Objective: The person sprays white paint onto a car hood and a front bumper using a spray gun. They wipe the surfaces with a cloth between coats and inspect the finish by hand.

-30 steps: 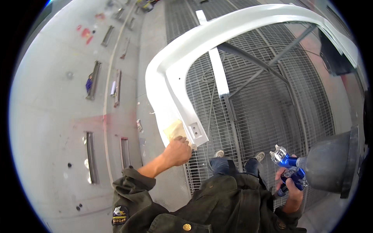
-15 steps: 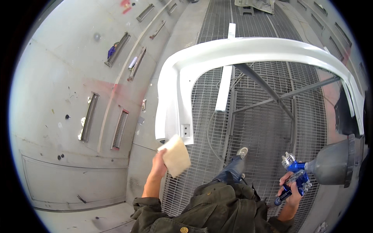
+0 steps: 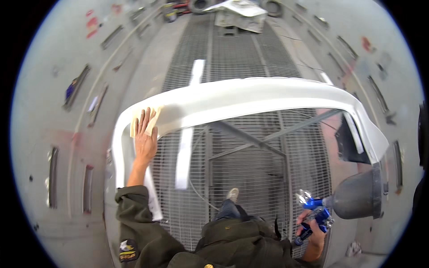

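Observation:
My left hand (image 3: 145, 140) lies flat with its fingers stretched out over a pale yellow cloth (image 3: 154, 117). It presses the cloth on the left corner of a large white curved panel (image 3: 250, 96), which looks like a vehicle bumper cover. On the right, my right hand (image 3: 311, 226) is wrapped round the handle of a blue spray gun (image 3: 319, 214). A grey, translucent paint cup (image 3: 357, 198) is fixed to the gun and points to the right, close below the panel's right end.
Metal stand bars (image 3: 246, 140) and a white strip (image 3: 184, 156) show beneath the panel. The floor is steel grating (image 3: 250, 174) with a hose on it. Grey walls with slotted fittings (image 3: 52, 176) stand on both sides. A covered object (image 3: 241, 15) and tyres (image 3: 199, 5) lie far back.
My left hand has moved up from the panel's lower left end to its corner, now flat on the cloth. The view has shifted right. My right hand still grips the spray gun.

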`<action>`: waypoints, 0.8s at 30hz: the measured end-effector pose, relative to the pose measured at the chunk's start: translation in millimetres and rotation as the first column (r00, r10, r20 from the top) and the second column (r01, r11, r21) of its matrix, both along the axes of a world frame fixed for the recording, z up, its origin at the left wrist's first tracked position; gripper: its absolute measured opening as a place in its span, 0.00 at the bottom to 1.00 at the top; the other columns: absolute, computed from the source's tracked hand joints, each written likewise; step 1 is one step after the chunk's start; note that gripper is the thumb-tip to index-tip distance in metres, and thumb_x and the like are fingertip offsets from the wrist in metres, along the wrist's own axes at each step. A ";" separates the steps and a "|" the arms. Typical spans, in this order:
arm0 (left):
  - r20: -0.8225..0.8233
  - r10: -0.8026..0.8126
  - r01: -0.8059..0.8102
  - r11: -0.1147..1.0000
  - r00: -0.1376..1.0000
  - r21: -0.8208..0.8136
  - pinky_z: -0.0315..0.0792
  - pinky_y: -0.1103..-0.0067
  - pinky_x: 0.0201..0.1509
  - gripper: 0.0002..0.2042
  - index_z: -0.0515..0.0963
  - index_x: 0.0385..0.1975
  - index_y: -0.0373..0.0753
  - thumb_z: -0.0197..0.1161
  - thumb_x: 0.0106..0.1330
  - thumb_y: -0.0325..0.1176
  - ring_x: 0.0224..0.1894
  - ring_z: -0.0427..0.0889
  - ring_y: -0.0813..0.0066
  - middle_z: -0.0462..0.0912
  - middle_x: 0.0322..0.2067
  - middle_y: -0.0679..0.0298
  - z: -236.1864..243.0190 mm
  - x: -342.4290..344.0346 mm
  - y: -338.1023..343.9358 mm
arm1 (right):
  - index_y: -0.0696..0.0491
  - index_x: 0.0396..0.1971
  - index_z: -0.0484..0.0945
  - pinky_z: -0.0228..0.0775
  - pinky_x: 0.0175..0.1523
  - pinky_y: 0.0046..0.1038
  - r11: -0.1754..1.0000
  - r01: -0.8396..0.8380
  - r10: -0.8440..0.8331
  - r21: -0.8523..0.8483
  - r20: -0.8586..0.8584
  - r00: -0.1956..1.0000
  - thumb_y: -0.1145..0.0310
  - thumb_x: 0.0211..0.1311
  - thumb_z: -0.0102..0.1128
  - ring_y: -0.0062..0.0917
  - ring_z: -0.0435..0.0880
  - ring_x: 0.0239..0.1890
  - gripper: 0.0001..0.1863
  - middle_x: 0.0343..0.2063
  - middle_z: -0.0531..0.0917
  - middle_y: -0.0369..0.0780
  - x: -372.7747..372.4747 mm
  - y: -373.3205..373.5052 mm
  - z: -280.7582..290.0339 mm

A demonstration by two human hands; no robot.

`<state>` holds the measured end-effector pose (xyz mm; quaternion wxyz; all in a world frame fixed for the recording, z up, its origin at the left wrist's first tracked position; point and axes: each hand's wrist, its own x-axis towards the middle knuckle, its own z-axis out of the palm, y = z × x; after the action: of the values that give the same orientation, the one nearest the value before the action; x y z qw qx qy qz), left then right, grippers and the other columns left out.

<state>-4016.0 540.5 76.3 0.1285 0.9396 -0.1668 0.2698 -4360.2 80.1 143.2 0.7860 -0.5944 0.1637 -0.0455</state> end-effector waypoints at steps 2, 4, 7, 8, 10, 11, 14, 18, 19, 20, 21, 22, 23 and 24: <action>-0.053 -0.117 0.124 0.977 0.992 0.172 0.41 0.62 0.75 0.26 0.62 0.66 0.48 0.51 0.67 0.32 0.72 0.51 0.63 0.57 0.69 0.64 4.2 24.5 -27.1 | 0.64 0.41 0.75 0.77 0.24 0.24 0.990 0.142 -0.142 -0.023 -0.010 0.990 0.63 0.61 0.60 0.29 0.81 0.31 0.18 0.36 0.80 0.47 4.7 4.8 -3.4; -0.083 -0.242 0.256 0.920 0.967 0.296 0.41 0.61 0.76 0.29 0.63 0.65 0.50 0.58 0.61 0.32 0.72 0.52 0.66 0.57 0.69 0.66 9.4 45.4 -58.9 | 0.63 0.43 0.75 0.78 0.26 0.26 0.991 0.134 -0.134 0.017 -0.043 0.990 0.66 0.61 0.59 0.31 0.81 0.36 0.17 0.38 0.80 0.48 3.1 -5.7 -8.5; -0.151 -0.365 0.393 0.811 0.919 0.434 0.42 0.62 0.77 0.32 0.64 0.65 0.52 0.61 0.56 0.34 0.72 0.52 0.69 0.57 0.69 0.69 30.4 73.0 -107.2 | 0.62 0.49 0.71 0.78 0.28 0.27 0.987 0.149 -0.148 0.068 -0.008 0.989 0.68 0.61 0.60 0.32 0.81 0.38 0.19 0.40 0.80 0.49 9.9 -7.5 3.7; -0.148 -0.417 0.435 0.771 0.897 0.464 0.42 0.63 0.77 0.33 0.64 0.65 0.52 0.61 0.55 0.34 0.72 0.52 0.71 0.57 0.69 0.71 35.4 82.3 -122.6 | 0.62 0.51 0.70 0.78 0.29 0.27 0.983 0.161 -0.160 0.082 -0.024 0.987 0.69 0.61 0.60 0.33 0.81 0.38 0.20 0.40 0.80 0.49 9.6 -9.3 3.8; -0.177 -0.495 0.508 0.689 0.851 0.517 0.41 0.64 0.78 0.34 0.64 0.64 0.54 0.62 0.53 0.34 0.72 0.51 0.73 0.56 0.69 0.74 45.1 99.4 -155.3 | 0.61 0.54 0.67 0.79 0.30 0.28 0.977 0.181 -0.177 0.112 -0.052 0.983 0.71 0.61 0.60 0.33 0.81 0.39 0.23 0.40 0.80 0.49 10.2 -14.5 2.5; -0.207 -0.521 0.541 0.646 0.828 0.538 0.41 0.64 0.78 0.34 0.64 0.64 0.54 0.63 0.52 0.34 0.72 0.51 0.74 0.56 0.69 0.75 49.7 106.1 -175.1 | 0.59 0.59 0.62 0.79 0.30 0.28 0.966 0.214 -0.210 0.143 -0.047 0.977 0.74 0.60 0.59 0.33 0.81 0.39 0.27 0.40 0.80 0.49 13.2 -15.2 5.1; -0.334 -0.563 0.649 0.580 0.756 0.492 0.38 0.68 0.79 0.34 0.63 0.64 0.58 0.60 0.54 0.33 0.73 0.48 0.79 0.55 0.69 0.82 65.9 116.2 -239.3 | 0.59 0.62 0.57 0.79 0.30 0.28 0.970 0.180 -0.175 0.164 -0.045 0.983 0.74 0.60 0.58 0.34 0.81 0.39 0.31 0.40 0.80 0.50 7.2 -32.0 -8.5; -0.316 -0.630 0.677 0.485 0.709 0.553 0.38 0.69 0.79 0.35 0.58 0.67 0.58 0.59 0.57 0.34 0.73 0.46 0.79 0.52 0.70 0.80 73.0 132.9 -308.5 | 0.63 0.52 0.69 0.80 0.29 0.30 0.971 0.209 -0.211 0.114 0.005 0.978 0.64 0.62 0.60 0.34 0.81 0.38 0.23 0.40 0.79 0.50 12.7 -43.8 -8.5; -0.330 -0.640 0.692 0.466 0.694 0.551 0.38 0.69 0.79 0.35 0.56 0.68 0.58 0.58 0.57 0.35 0.73 0.45 0.79 0.51 0.71 0.80 74.4 135.2 -328.4 | 0.63 0.52 0.69 0.80 0.29 0.29 0.968 0.220 -0.223 0.116 0.007 0.975 0.65 0.62 0.60 0.34 0.81 0.38 0.23 0.40 0.79 0.50 13.3 -50.5 -9.5; -0.323 -0.657 0.702 0.463 0.682 0.541 0.38 0.69 0.79 0.35 0.55 0.68 0.58 0.57 0.58 0.34 0.73 0.45 0.79 0.50 0.71 0.80 74.1 138.2 -347.3 | 0.63 0.52 0.69 0.80 0.29 0.29 0.966 0.231 -0.234 0.119 0.010 0.972 0.65 0.62 0.60 0.34 0.81 0.38 0.23 0.40 0.79 0.50 13.1 -57.3 -10.9; -0.315 -0.672 0.712 0.460 0.670 0.531 0.37 0.70 0.79 0.35 0.54 0.69 0.58 0.56 0.59 0.34 0.73 0.44 0.79 0.50 0.71 0.79 73.1 141.5 -366.0 | 0.63 0.53 0.69 0.80 0.28 0.29 0.963 0.241 -0.245 0.121 0.013 0.970 0.65 0.62 0.60 0.34 0.81 0.38 0.24 0.40 0.79 0.50 12.5 -65.0 -12.6; -0.311 -0.691 0.725 0.450 0.653 0.521 0.37 0.70 0.79 0.35 0.53 0.69 0.58 0.55 0.59 0.34 0.73 0.44 0.79 0.49 0.71 0.79 73.0 144.1 -386.5 | 0.62 0.55 0.66 0.79 0.28 0.29 0.956 0.253 -0.258 0.149 0.015 0.966 0.68 0.61 0.59 0.34 0.81 0.38 0.24 0.40 0.79 0.51 10.2 -72.7 -16.4; -0.297 -0.689 0.702 0.429 0.661 0.569 0.37 0.71 0.79 0.32 0.53 0.69 0.56 0.52 0.63 0.35 0.73 0.43 0.79 0.49 0.71 0.78 74.7 146.0 -407.6 | 0.61 0.57 0.63 0.79 0.29 0.29 0.949 0.264 -0.270 0.175 0.017 0.963 0.71 0.61 0.59 0.35 0.81 0.39 0.26 0.41 0.79 0.51 7.7 -81.6 -21.6; -0.286 -0.713 0.718 0.422 0.640 0.553 0.37 0.71 0.79 0.31 0.53 0.70 0.56 0.51 0.64 0.36 0.73 0.43 0.79 0.49 0.71 0.77 71.8 149.1 -429.5 | 0.60 0.59 0.61 0.79 0.29 0.29 0.940 0.274 -0.284 0.201 0.019 0.959 0.74 0.61 0.58 0.35 0.81 0.40 0.27 0.41 0.80 0.51 6.5 -90.8 -24.5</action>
<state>-3867.0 111.0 148.1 -0.0865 0.7651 -0.6278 0.1144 -4353.7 -10.6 118.7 0.8301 -0.4835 0.2312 -0.1540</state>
